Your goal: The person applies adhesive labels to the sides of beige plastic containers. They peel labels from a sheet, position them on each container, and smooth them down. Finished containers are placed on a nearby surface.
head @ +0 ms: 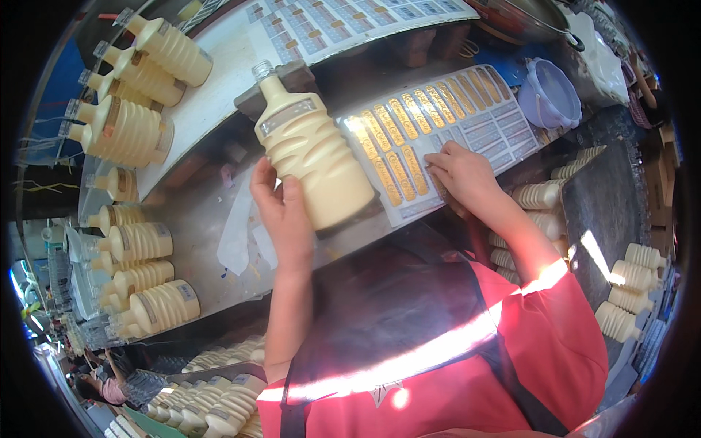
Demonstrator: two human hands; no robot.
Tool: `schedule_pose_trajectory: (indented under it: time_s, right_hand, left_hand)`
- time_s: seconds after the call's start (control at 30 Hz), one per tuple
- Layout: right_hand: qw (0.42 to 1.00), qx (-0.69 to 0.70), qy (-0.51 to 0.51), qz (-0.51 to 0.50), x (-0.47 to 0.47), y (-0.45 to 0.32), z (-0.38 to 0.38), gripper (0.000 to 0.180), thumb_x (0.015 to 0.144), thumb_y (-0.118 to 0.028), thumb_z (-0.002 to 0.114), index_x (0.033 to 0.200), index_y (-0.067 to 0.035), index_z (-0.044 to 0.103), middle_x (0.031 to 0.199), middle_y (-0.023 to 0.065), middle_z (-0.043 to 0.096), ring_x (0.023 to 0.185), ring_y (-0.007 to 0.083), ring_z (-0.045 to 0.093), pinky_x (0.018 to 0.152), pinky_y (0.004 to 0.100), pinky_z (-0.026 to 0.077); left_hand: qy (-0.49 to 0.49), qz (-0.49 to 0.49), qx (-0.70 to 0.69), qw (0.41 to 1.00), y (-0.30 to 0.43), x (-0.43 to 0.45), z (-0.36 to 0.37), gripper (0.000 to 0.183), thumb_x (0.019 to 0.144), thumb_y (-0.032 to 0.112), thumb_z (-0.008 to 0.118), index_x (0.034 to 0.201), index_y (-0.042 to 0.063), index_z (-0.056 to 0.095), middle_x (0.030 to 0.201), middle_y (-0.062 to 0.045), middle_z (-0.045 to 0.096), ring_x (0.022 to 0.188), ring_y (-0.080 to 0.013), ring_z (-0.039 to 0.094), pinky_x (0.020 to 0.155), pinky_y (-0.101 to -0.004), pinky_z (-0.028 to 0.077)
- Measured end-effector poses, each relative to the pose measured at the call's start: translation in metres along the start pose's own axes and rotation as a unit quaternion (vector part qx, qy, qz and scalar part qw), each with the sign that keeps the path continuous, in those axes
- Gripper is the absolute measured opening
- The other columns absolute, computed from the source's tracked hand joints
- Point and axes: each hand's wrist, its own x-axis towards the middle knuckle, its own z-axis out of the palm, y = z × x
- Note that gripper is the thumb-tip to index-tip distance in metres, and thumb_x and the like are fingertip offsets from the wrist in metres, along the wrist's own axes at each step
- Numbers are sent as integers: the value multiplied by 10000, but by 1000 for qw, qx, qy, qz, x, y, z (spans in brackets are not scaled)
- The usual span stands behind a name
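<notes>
A cream-coloured ribbed bottle with a clear threaded neck lies tilted on the bench, its neck against a dark block. My left hand holds it along its lower left side, and a silvery label sits on its shoulder. To the right lies a sheet of gold labels, with some of its places bare of gold. The fingers of my right hand are pinched at a gold label by the sheet's lower edge; whether it is lifted off is hidden by the fingers.
Labelled bottles stand or lie at the left. Another label sheet lies on a raised white board. A lilac bucket is at the upper right. Backing scraps lie left of my left hand. More bottles are at the right.
</notes>
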Motion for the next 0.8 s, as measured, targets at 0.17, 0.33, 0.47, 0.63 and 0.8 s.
schedule_pose_trajectory:
  time_s: [0.17,0.33,0.47,0.63,0.8]
  right_hand:
    - [998,26,44,33,-7,5,-10,251,897,-201,635,1112,-107,726,947,123,649,875,352,660,745,446,541]
    - [988,47,83,117,-29,27,-29,237,909,-207,636,1083,-81,738,977,132,702,898,357,679,771,429,538]
    - [978,63,164,108,-42,40,-34,198,903,-150,664,1053,-47,742,877,156,689,787,335,679,712,398,530]
    - [988,44,145,42,-55,30,-22,136,891,-120,675,994,-53,732,826,125,660,738,324,664,639,395,524]
    - [975,29,199,88,-78,46,-26,106,880,-99,668,966,-73,725,849,95,661,754,307,669,631,392,534]
  left_hand:
    - [-29,26,2,999,-5,-6,-2,596,1008,164,544,1515,-18,290,1478,-197,432,1332,-269,461,1131,-393,348]
    - [-35,61,44,997,-14,-10,-4,669,993,184,562,1542,-29,245,1529,-215,362,1418,-307,364,1191,-413,257]
    - [-45,40,9,998,-17,-13,1,726,962,158,554,1563,-21,189,1578,-226,263,1453,-325,297,1210,-435,204]
    - [-51,37,32,998,-14,-17,2,758,951,148,555,1583,14,159,1591,-226,237,1466,-329,273,1216,-442,189]
    - [-38,4,53,998,-8,-18,4,762,945,135,548,1593,42,158,1597,-225,232,1467,-327,277,1217,-442,190]
